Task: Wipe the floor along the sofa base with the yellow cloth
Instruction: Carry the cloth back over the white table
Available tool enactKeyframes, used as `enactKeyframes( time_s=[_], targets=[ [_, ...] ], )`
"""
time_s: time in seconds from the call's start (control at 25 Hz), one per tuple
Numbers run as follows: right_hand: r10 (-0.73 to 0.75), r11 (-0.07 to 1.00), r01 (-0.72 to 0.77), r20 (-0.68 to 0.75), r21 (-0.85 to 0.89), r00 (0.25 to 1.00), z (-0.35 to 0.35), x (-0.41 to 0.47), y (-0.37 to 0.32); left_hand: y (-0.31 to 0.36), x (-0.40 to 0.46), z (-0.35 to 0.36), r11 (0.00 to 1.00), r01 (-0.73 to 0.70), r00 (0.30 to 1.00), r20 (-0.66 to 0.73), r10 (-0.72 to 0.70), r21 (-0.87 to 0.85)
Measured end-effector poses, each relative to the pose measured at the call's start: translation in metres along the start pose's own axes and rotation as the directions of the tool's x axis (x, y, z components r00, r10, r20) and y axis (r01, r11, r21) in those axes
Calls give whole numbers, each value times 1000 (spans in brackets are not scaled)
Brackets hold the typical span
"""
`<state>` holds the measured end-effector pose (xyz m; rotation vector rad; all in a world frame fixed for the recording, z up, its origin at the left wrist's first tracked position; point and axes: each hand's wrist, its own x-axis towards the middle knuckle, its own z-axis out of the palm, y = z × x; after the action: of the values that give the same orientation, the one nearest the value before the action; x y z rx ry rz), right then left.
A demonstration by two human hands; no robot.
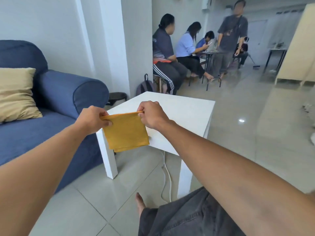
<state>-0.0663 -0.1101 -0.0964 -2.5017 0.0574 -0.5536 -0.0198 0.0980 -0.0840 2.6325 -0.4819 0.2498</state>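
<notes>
The yellow cloth (125, 132) hung in the middle of the frame, held up in the air in front of the near corner of a white side table (179, 114); it was folded, with at least two layers showing at its lower edge, and it draped straight down from its top hem; the left hand (92, 119) pinched the upper left corner between thumb and fingers, and the right hand (151, 114) pinched the upper right corner the same way, so both hands were closed on the cloth and the hem ran taut between them; the blue sofa (56, 106) filled the left of the frame, a tan cushion (16, 94) on its seat, and its base met the tiled floor (95, 193) at lower left, well below the cloth; no wiping had begun, as the cloth was clear of the floor. The cloth looked light, soft and limp, likely to sag or unfold if held by one corner only; for wiping it would probably serve better gathered flat under a palm than pinched at the hem. A white cable (166, 174) trailed over the tiles beneath the table, close to the sofa base, and might snag a sweeping cloth.
</notes>
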Motion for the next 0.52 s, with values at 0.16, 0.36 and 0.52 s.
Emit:
enactKeyframes(
  time_s=[0.16,0.36,0.52],
  targets=[
    [66,998,-66,-45,-17,997,-69,-15,38,66,16,6,993,-117,986,114,120,-35],
    [208,977,-211,-57,-42,976,-112,-27,100,130,43,49,969,-244,950,196,244,-26],
    [306,951,-308,-70,-16,949,-106,-19,147,156,64,94,971,-238,955,181,236,-10]
  ],
)
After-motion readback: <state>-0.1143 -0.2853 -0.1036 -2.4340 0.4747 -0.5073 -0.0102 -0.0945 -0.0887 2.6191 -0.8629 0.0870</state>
